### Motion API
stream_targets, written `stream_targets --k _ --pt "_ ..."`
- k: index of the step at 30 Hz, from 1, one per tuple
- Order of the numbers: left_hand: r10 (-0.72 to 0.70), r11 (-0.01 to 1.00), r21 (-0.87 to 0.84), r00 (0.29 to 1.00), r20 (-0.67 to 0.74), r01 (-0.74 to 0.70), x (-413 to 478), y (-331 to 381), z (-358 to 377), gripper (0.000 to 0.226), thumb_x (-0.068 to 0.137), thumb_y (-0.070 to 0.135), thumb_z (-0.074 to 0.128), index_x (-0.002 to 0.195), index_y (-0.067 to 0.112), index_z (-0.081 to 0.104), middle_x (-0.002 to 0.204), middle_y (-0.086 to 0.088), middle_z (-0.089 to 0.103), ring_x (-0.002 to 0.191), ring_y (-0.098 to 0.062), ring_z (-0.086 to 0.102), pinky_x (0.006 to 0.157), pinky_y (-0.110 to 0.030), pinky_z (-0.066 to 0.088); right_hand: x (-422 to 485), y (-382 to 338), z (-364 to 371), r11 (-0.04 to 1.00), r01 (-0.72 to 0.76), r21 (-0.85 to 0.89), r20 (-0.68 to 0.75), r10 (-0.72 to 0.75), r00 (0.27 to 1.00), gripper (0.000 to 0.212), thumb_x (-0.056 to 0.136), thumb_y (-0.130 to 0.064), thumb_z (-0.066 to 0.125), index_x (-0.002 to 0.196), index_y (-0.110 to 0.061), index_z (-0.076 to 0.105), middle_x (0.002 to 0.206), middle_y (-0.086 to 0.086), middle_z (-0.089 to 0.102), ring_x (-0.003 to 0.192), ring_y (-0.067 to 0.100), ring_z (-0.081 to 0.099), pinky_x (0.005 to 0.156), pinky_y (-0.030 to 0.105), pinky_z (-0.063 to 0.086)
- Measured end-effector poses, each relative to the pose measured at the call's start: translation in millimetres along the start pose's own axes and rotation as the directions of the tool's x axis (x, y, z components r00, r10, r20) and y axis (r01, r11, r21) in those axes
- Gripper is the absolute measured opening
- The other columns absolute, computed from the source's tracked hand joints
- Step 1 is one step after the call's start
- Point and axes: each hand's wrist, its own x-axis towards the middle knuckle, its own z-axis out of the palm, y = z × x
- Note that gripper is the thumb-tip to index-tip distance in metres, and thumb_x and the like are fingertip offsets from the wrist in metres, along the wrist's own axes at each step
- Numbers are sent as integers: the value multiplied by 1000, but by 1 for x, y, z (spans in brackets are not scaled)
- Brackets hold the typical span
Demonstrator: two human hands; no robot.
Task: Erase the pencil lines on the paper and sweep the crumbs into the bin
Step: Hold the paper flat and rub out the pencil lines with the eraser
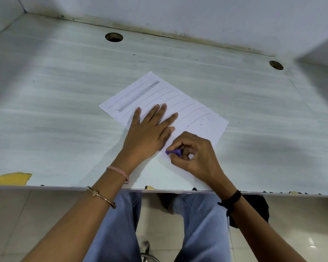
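Pinning the paper (182, 110) flat on the bench (55, 91) w/ splayed left hand (150, 129), right hand (193, 157) pinching a purple eraser (173, 152) at the sheet's near edge, a person risks creasing it if that hold slips; no bin in view.

We read no text, labels or numbers; the white sheet of paper (178, 103) carries only drawn pencil lines.
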Motion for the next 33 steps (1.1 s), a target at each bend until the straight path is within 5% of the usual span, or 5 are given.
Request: stream_targets --k 13,16,20,29,33 --pt "-8 1000 -17 999 45 9 0 1 -4 70 86 56 -12 152 43 8 163 6 1 150 -12 -2 117 -50 -5 5 2 -2 997 -67 -46 -177 58 982 11 69 -9 70 79 -14 72 76 -4 65 64 11 54 59 14 42" --pt "-1 1000 -15 999 43 1 0 1 -4 70 87 56 -10 152 42 9 163 5 3 150 -13 0 117 -51 -4 0 -1 1 999 -34 -40 -67 31 997 11 69 -9 72 79 -14 73 78 -3 66 63 13 56 58 19 44" --pt "-16 999 -47 996 88 20 2 1 -5 61 93 57 -3 152 44 4 163 8 -4 149 -10 -6 117 -50 -7 5 3 -2 990 -118 -75 -243 96 965 14 72 -6 74 81 -16 72 77 -11 64 68 5 55 63 9 40" --pt "-8 999 -36 995 103 12 1 2 -9 53 100 53 8 152 43 3 163 7 -5 149 -10 -7 118 -50 -7 9 5 -8 987 -121 -105 -247 92 965 13 72 -8 73 80 -19 71 78 -11 64 73 8 56 65 10 42" --pt "12 999 -39 998 61 -9 -1 1 -5 66 89 59 -8 152 44 7 163 6 -1 149 -11 -4 117 -50 -7 4 1 -5 995 -61 -84 -78 55 995 11 69 -13 71 79 -16 72 77 -4 65 66 11 56 62 16 43"
